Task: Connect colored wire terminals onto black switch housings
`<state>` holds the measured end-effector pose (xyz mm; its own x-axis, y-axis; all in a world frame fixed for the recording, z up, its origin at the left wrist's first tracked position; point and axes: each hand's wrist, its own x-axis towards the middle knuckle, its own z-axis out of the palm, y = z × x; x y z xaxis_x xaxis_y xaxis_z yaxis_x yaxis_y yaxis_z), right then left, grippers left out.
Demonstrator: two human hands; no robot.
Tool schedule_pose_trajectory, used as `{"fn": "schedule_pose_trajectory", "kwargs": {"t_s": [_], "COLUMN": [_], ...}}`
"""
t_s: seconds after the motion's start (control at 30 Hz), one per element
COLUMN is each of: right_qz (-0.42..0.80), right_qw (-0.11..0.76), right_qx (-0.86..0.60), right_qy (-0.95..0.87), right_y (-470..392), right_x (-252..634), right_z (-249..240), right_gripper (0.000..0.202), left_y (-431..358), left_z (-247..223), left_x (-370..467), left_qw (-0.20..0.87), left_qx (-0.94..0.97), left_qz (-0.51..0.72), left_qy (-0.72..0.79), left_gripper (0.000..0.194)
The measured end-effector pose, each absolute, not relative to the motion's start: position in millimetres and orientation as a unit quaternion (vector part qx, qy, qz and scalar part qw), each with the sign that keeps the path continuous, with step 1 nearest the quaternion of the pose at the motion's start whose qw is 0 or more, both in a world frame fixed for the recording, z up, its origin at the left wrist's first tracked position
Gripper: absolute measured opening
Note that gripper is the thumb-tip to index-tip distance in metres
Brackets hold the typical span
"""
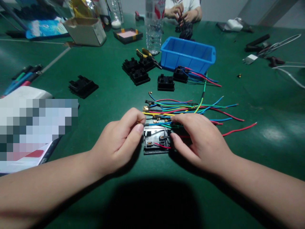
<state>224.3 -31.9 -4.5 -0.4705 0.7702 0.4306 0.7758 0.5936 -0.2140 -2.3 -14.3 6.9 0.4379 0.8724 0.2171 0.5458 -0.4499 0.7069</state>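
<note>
The thumb and forefinger of my left hand pinch the left end of a blue wire. My right hand is curled at the wire's other side, forefinger against the wire. Its thumb touches the right edge of a black plastic socket housing, and its other fingers are hidden. The housing lies open side up between my hands, with metal terminals and a red wire inside. Just beyond lies a bundle of coloured wires, some ending in brass terminals.
Several black housings lie beyond the wires, with yellow-handled pliers on them. A blue bin and a clear bottle stand behind. A cardboard box is at back left; a person's hands work across the table.
</note>
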Motion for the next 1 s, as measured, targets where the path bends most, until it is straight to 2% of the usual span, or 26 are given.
{"fn": "schedule_pose_trajectory", "kwargs": {"t_s": [0.13, 0.4, 0.67, 0.8, 1.0], "right_qz": [0.0, 0.017, 0.023, 0.026, 0.029], "right_qw": [0.258, 0.266, 0.248, 0.253, 0.251], "right_qx": [-0.438, -0.438, -0.422, -0.417, -0.416], "right_qy": [-0.861, -0.859, -0.872, -0.873, -0.874], "right_y": [-33.2, -31.2, -30.8, -29.9, -30.0], "right_x": [225.3, 226.7, 229.1, 229.8, 230.1], "right_z": [-6.3, -7.4, -10.8, -12.0, -11.9], "right_gripper": [0.029, 0.031, 0.029, 0.027, 0.025], "left_y": [-9.9, -10.8, -16.9, -13.2, 5.9], "left_z": [-1.8, -15.0, -11.6, -4.9, -0.4], "left_x": [-10.4, -18.8, -14.3, -10.9, -2.8], "left_qw": [0.304, 0.394, 0.495, 0.533, 0.633], "left_qx": [0.803, 0.714, 0.683, 0.633, 0.455], "left_qz": [0.347, 0.469, 0.475, 0.491, 0.504], "left_qy": [0.377, 0.338, 0.25, 0.272, 0.373], "left_gripper": [0.014, 0.022, 0.022, 0.023, 0.023]}}
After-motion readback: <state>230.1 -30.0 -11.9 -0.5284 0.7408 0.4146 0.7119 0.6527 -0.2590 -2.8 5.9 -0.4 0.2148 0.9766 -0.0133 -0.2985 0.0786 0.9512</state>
